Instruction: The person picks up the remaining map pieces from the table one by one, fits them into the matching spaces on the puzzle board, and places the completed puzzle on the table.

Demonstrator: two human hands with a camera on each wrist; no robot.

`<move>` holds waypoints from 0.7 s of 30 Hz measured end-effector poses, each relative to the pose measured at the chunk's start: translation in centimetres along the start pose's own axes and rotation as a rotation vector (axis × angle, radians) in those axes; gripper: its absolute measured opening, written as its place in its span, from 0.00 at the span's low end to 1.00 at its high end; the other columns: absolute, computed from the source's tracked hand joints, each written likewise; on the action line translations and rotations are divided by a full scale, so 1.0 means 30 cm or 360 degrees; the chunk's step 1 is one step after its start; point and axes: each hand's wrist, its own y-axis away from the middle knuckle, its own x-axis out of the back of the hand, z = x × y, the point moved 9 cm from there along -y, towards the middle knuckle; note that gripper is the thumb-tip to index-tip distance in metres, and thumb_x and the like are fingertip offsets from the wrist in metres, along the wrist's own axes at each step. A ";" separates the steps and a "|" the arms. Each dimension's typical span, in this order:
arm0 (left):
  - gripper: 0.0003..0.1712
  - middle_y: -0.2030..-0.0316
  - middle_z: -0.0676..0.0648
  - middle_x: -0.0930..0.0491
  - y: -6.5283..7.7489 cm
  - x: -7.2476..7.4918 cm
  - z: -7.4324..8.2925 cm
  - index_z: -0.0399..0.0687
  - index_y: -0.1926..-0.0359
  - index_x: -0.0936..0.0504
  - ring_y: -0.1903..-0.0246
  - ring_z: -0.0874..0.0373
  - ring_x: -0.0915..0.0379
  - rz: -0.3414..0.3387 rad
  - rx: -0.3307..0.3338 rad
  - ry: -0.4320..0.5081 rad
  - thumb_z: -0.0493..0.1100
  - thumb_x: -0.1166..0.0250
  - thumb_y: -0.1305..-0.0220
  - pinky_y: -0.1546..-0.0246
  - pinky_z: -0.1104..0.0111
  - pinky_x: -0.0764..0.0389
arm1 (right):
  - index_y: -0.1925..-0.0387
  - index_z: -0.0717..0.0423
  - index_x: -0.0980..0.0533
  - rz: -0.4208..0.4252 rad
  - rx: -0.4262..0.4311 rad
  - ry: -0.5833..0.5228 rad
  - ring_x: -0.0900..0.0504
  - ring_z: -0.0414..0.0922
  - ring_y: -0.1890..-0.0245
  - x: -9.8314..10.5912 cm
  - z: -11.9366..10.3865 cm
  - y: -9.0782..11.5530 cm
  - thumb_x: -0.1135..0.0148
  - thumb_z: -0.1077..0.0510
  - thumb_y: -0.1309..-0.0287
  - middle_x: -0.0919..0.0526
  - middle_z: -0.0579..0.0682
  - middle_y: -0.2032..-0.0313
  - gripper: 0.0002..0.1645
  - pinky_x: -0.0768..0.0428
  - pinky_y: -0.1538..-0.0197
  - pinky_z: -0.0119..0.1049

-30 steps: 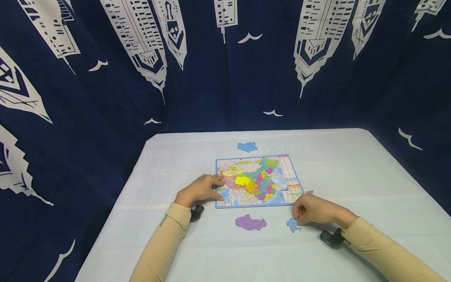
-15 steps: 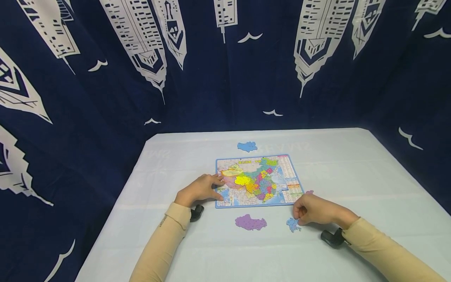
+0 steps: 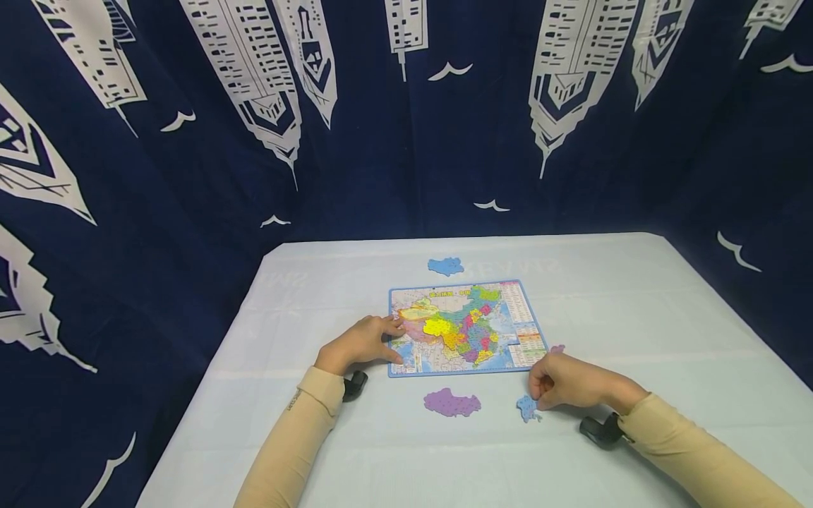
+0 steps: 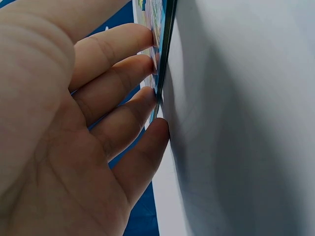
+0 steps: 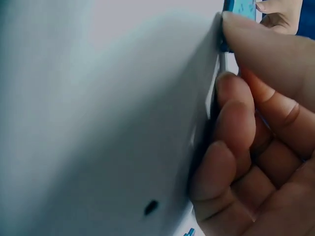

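A map puzzle board (image 3: 508, 361) with a blue border lies flat on the table, many coloured pieces set in it. My left hand (image 3: 363, 342) rests on the board's left edge with fingers spread; in the left wrist view its fingertips (image 4: 143, 64) touch that edge. Just off the board's lower right corner, my right hand (image 3: 568, 381) pinches a small blue puzzle piece (image 3: 526, 407) at its right side, low over the table. In the right wrist view the thumb (image 5: 266, 49) lies against that blue piece (image 5: 243, 9), and the other fingers are curled.
On the white table (image 3: 317, 451) lie a large purple piece (image 3: 452, 402) in front of the board and a blue piece (image 3: 446, 266) behind it. A small purple piece (image 3: 557, 348) shows beyond the right hand. A dark blue printed curtain (image 3: 406, 162) surrounds the table.
The small blue piece has turned slightly at the right fingertips. My left hand and the board have stayed in place.
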 end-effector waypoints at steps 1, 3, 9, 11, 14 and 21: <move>0.37 0.29 0.49 0.32 0.000 0.000 -0.001 0.44 0.39 0.20 0.24 0.50 0.46 0.0001 0.0001 -0.0001 0.48 0.20 0.51 0.22 0.53 0.44 | 0.74 0.54 0.21 -0.0005 0.0001 -0.0007 0.32 0.31 0.77 -0.001 0.000 0.001 0.27 0.66 0.50 0.28 0.38 0.79 0.09 0.32 0.73 0.24; 0.37 0.29 0.49 0.32 0.000 -0.001 -0.002 0.44 0.39 0.20 0.24 0.49 0.46 0.0000 0.0005 -0.0002 0.49 0.20 0.51 0.23 0.53 0.44 | 0.75 0.53 0.21 -0.0011 0.0005 -0.0019 0.32 0.31 0.77 -0.001 0.000 0.001 0.27 0.65 0.49 0.27 0.38 0.79 0.09 0.32 0.74 0.24; 0.37 0.29 0.49 0.32 -0.001 -0.001 -0.003 0.45 0.39 0.20 0.24 0.49 0.46 0.0002 0.0005 -0.0001 0.48 0.20 0.51 0.23 0.53 0.43 | 0.76 0.53 0.21 -0.0031 0.0027 -0.0027 0.32 0.30 0.78 -0.002 -0.001 -0.002 0.27 0.65 0.50 0.26 0.37 0.79 0.09 0.31 0.74 0.24; 0.37 0.29 0.49 0.32 -0.002 -0.001 -0.003 0.45 0.39 0.20 0.24 0.50 0.46 0.0004 0.0005 -0.0003 0.48 0.20 0.50 0.23 0.53 0.43 | 0.76 0.53 0.21 -0.0042 0.0028 -0.0030 0.33 0.30 0.78 -0.002 0.000 -0.001 0.27 0.65 0.50 0.26 0.37 0.79 0.09 0.32 0.74 0.23; 0.37 0.29 0.49 0.32 -0.002 -0.002 -0.004 0.45 0.38 0.20 0.24 0.50 0.46 0.0007 0.0000 -0.0006 0.48 0.20 0.50 0.23 0.53 0.44 | 0.76 0.53 0.21 -0.0063 0.0030 -0.0041 0.33 0.30 0.79 -0.002 0.002 0.001 0.27 0.66 0.49 0.27 0.36 0.80 0.09 0.32 0.74 0.23; 0.37 0.29 0.49 0.32 -0.003 -0.002 -0.004 0.44 0.39 0.20 0.24 0.49 0.46 0.0007 -0.0013 -0.0003 0.48 0.20 0.51 0.23 0.53 0.43 | 0.75 0.54 0.22 -0.0093 0.0052 -0.0108 0.32 0.31 0.77 0.001 0.001 0.000 0.29 0.66 0.48 0.26 0.38 0.78 0.08 0.31 0.73 0.24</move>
